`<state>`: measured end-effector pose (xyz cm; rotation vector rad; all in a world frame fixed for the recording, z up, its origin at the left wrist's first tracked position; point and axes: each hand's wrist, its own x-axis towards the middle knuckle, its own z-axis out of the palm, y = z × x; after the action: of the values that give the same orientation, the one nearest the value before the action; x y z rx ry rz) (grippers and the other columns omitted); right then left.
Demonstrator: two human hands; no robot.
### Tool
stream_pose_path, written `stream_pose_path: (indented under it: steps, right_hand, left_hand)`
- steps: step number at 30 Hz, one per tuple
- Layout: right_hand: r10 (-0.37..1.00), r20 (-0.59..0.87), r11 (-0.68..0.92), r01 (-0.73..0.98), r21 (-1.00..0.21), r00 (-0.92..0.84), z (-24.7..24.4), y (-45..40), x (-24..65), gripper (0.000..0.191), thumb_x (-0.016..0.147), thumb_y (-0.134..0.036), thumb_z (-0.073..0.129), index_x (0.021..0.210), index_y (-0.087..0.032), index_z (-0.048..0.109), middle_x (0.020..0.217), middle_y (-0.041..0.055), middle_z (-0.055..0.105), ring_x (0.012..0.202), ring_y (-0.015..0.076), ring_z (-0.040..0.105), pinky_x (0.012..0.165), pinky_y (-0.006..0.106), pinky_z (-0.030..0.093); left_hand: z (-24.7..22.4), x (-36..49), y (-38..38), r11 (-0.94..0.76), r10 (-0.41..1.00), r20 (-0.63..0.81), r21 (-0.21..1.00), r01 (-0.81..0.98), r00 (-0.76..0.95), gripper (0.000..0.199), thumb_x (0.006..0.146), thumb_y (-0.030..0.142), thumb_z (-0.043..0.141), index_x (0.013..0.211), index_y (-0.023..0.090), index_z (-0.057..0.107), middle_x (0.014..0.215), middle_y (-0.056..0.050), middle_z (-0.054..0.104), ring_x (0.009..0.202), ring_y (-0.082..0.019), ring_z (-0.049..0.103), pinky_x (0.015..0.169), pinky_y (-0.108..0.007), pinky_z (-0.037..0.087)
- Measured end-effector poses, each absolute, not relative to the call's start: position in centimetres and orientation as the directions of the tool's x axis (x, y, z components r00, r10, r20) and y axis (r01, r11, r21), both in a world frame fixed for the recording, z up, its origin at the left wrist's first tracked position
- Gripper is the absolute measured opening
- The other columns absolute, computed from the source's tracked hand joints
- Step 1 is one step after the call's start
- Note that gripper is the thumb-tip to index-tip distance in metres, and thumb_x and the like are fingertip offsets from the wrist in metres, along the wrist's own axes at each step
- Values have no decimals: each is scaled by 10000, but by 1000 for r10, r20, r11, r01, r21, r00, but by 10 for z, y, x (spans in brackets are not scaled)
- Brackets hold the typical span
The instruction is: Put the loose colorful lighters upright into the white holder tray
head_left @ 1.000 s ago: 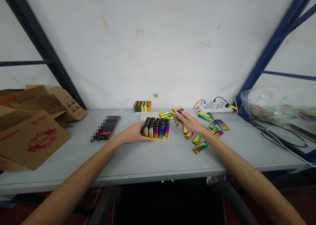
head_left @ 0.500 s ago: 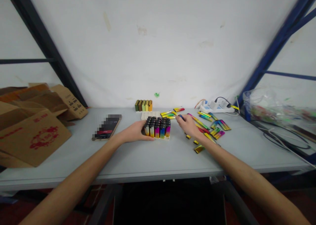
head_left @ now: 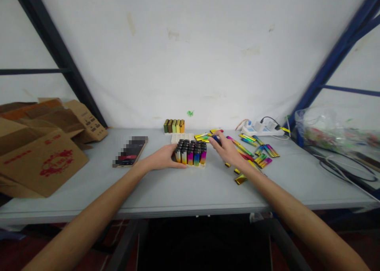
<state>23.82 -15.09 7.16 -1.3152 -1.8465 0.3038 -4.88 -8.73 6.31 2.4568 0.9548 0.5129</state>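
Observation:
A block of lighters [head_left: 190, 156] with black tops and shiny rainbow-coloured bodies stands upright in a pale tray [head_left: 201, 166]. My left hand [head_left: 164, 157] is wrapped round the left side of this block, thumb towards the front. To the right of it, slightly apart, my right hand [head_left: 227, 149] is closed on a small dark blue object [head_left: 217, 140]; the fingers hide much of it, so its exact kind is unclear. Loose shiny metallic-coloured lighter cases [head_left: 261, 160] lie scattered around and beyond my right hand.
Behind the block lies a white tray [head_left: 178, 137], with a group of green, brown and yellow lighter bodies [head_left: 174, 126] near the wall. A phone [head_left: 130, 152] and cardboard boxes [head_left: 44, 160] are at left. A power strip [head_left: 261, 128], cables and plastic bags [head_left: 320, 124] occupy the right.
My right hand has lifted and turned slightly, and the dark blue object in it is now tilted more upright. My left hand keeps its hold; the view has shifted a little.

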Motion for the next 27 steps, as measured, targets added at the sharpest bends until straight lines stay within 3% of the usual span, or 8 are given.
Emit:
stream_pose_path:
  steps: [2, 6, 8, 12, 20, 27]
  right_hand:
    - [853, 503, 442, 700, -560, -137, 76, -152, 242, 334, 1052, -514, 370, 977, -218, 506, 778, 4, 598, 685, 168, 544, 671, 283, 394]
    - [745, 603, 557, 763, -327, -286, 83, -153, 249, 392, 1055, -522, 400, 854, -213, 535, 879, 76, 635, 828, 210, 587, 757, 318, 419]
    - [744, 574, 570, 773, -278, -342, 86, -154, 251, 427, 1054, -536, 410, 799, -215, 532, 784, 48, 610, 722, 189, 559, 689, 309, 401]
    - [784, 479, 575, 753, -319, -396, 89, -162, 249, 437, 1040, -545, 465, 776, -212, 571, 648, -3, 609, 565, 144, 531, 598, 288, 364]
    - [795, 321, 607, 673, -423, -515, 83, -165, 242, 310, 1015, -467, 572, 917, -186, 658, 806, 45, 775, 690, 189, 707, 676, 292, 491]
    - [798, 269, 602, 679, -420, -540, 81, -162, 238, 280, 1012, -463, 586, 967, -194, 648, 783, 53, 777, 696, 213, 723, 681, 319, 523]
  left_hand:
    - [62, -49, -87, -662, 704, 176, 514, 546, 688, 869, 657, 649, 837, 1358, 181, 623, 1334, -114, 703, 1192, -354, 667, 1064, -427, 512]
    - [60, -50, -86, -652, 719, 155, 489, 579, 678, 874, 658, 687, 816, 1329, 162, 623, 1322, -123, 703, 1186, -351, 665, 1039, -420, 526]
    - [60, -50, -85, -641, 727, 149, 497, 585, 670, 862, 657, 685, 813, 1323, 172, 623, 1307, -113, 710, 1165, -345, 673, 1015, -418, 538]
    - [61, -50, -86, -637, 727, 148, 510, 578, 671, 877, 645, 678, 824, 1332, 172, 618, 1328, -113, 700, 1179, -342, 666, 1028, -418, 531]
    - [60, -50, -87, -649, 720, 162, 499, 574, 675, 864, 657, 667, 826, 1329, 166, 616, 1321, -120, 704, 1156, -339, 679, 1029, -416, 527]
    - [63, -49, -89, -656, 710, 161, 505, 561, 685, 851, 669, 649, 826, 1338, 167, 616, 1348, -120, 690, 1190, -346, 665, 1049, -428, 513]
